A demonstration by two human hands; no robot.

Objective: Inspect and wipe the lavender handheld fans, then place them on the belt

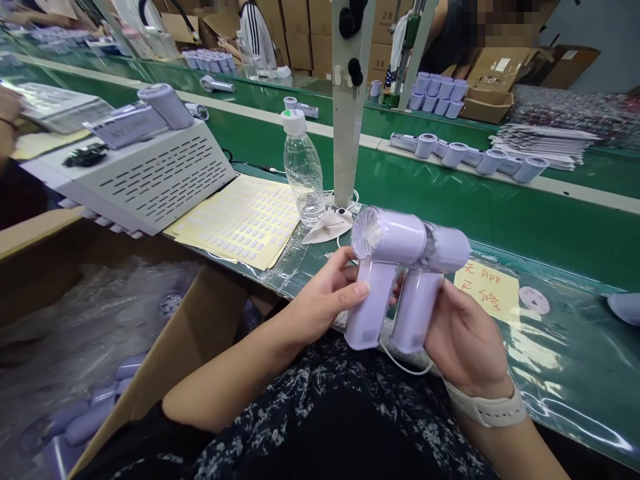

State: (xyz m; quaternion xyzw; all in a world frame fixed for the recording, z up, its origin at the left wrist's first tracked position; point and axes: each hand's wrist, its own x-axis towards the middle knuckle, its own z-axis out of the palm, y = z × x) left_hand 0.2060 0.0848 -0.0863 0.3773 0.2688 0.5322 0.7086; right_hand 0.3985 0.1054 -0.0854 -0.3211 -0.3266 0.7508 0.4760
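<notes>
My left hand (325,293) is partly closed on a lavender plastic handheld device with a cylindrical head and a flat-sided handle (400,237); my thumb lies across the upper handle and my fingers curl behind it. My right hand (470,333) is also partly closed, cupping the side of a second lavender device of similar shape (450,250), though its fingers are mostly hidden behind the handle. I have both devices upright side by side, heads on top, over the near edge of the green tabletop (565,393). A thin white cord loop (407,370) hangs below the handles, and a pale watch band (490,405) circles my right wrist.

Right of the devices, near that edge, lie a yellow note with red handwriting (487,290) and, just beside it, a round pinkish disc (534,301). To the left, a clear plastic bottle with a white and green cap (304,173) stands beside yellow sheets of white labels (250,230), next to a slotted grey metal case (155,160). Below the tabletop's left edge, an open brown cardboard box (200,333) holds clear plastic wrap and more lavender pieces.
</notes>
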